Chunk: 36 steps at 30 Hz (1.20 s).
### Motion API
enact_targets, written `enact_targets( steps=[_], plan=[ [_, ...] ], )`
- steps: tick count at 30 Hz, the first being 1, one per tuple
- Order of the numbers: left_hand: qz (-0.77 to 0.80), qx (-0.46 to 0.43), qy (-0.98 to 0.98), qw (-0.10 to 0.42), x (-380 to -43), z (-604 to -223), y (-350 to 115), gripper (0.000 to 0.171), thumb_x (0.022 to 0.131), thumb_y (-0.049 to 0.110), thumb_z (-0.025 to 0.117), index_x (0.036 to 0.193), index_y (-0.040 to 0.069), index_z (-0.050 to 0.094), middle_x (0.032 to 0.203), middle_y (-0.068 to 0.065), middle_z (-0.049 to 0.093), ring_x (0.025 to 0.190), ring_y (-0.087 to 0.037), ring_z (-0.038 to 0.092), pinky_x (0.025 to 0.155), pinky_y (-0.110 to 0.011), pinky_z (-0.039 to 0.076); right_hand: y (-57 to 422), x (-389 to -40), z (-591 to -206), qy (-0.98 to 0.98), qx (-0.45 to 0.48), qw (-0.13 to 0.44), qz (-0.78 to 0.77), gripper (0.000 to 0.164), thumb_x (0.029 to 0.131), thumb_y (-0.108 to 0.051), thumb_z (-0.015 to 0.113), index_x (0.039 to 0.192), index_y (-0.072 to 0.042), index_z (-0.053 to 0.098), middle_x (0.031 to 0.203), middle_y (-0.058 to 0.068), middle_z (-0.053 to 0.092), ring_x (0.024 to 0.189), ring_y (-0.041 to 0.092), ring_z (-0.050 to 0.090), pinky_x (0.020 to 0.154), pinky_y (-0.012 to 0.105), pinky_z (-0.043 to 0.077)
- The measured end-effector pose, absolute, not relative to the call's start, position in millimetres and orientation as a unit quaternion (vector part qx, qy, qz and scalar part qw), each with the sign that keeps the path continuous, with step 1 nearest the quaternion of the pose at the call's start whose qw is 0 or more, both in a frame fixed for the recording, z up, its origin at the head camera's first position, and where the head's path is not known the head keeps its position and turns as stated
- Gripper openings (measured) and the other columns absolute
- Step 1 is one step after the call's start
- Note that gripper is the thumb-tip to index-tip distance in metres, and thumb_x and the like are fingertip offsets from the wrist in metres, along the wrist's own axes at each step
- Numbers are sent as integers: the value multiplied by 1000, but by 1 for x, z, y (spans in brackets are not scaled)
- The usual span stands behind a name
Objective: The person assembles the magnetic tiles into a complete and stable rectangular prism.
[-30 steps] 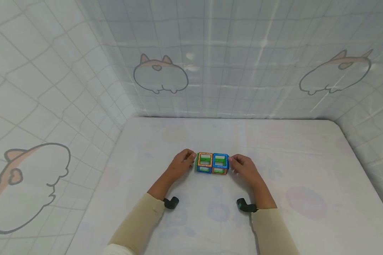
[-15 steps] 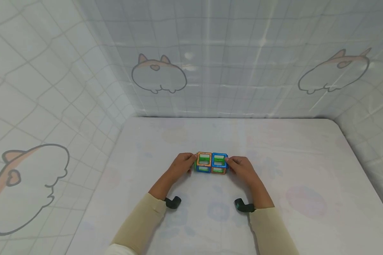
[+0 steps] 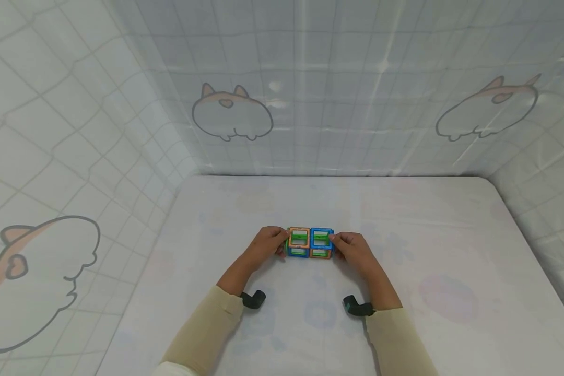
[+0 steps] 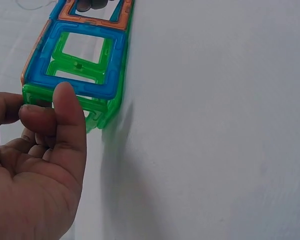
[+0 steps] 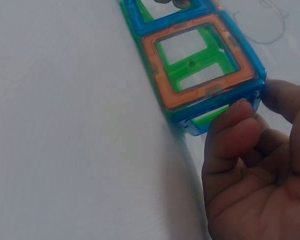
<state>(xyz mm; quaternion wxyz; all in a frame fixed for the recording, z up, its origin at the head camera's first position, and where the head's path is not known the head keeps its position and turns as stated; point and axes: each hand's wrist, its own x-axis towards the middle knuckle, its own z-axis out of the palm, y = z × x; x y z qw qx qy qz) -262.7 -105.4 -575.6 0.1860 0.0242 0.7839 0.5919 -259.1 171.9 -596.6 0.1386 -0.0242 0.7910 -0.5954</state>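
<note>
Two joined cubes of magnetic tiles (image 3: pixel 309 241) form a box near the middle of the table, with orange, blue and green open square frames. My left hand (image 3: pixel 262 246) grips its left end, the thumb at the upper edge. On the opposite end, my right hand (image 3: pixel 355 251) pinches the blue corner with the thumb on top. The left wrist view shows a blue tile (image 4: pixel 117 67) on the near side and fingers against the green end tile. In the right wrist view an orange tile (image 5: pixel 210 91) faces the camera, and fingers touch the blue end.
The box stands on a pale printed tablecloth (image 3: pixel 404 219). Grid-patterned sheets (image 3: pixel 338 104) with cartoon animal outlines rise behind the table and at both sides. A black wrist device (image 3: pixel 254 299) sits at the left cuff, another black device (image 3: pixel 357 306) at the right.
My right thumb and fingers have closed in from the right onto the blue corner. The left fingers have settled on the left end. The box has shifted slightly left in the head view.
</note>
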Motion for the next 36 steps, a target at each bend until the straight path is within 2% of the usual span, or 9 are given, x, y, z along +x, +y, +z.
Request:
enact_targets(
  steps=[5,12,21,28,36],
  plan=[
    [597,20,779,190,-263,-575,-104,36,102,33,55,108,0,70,83,-8,67,69,-17,62,68,-32,61,171,-257,-591,798,-9,144,-585,40,100,-41,59,94,-4,71,71,5,60,67,20,53,57,28,46],
    [598,13,778,190,-264,-573,-104,35,102,30,54,105,-1,70,79,-7,65,67,-17,61,68,-30,60,169,-256,-587,800,6,151,-580,36,100,-39,58,96,-6,71,74,5,61,71,21,54,60,29,48],
    [600,-12,774,200,-265,-573,-104,33,101,29,56,107,0,70,76,-6,60,66,-16,60,66,-29,59,169,-257,-586,797,10,150,-585,42,100,-44,58,91,-5,71,72,4,59,69,20,53,58,29,46],
    [596,-6,773,217,-264,-575,-103,30,98,32,63,100,1,67,72,-4,52,64,-16,55,66,-31,58,173,-258,-587,797,21,159,-583,45,98,-48,58,93,-5,71,78,5,60,73,20,55,61,29,48],
    [583,-17,783,214,-263,-573,-103,33,99,36,60,103,4,67,72,-5,53,64,-17,56,64,-29,58,176,-256,-585,787,42,160,-594,49,101,-47,53,93,-1,70,80,6,59,72,20,56,63,29,50]
  ],
)
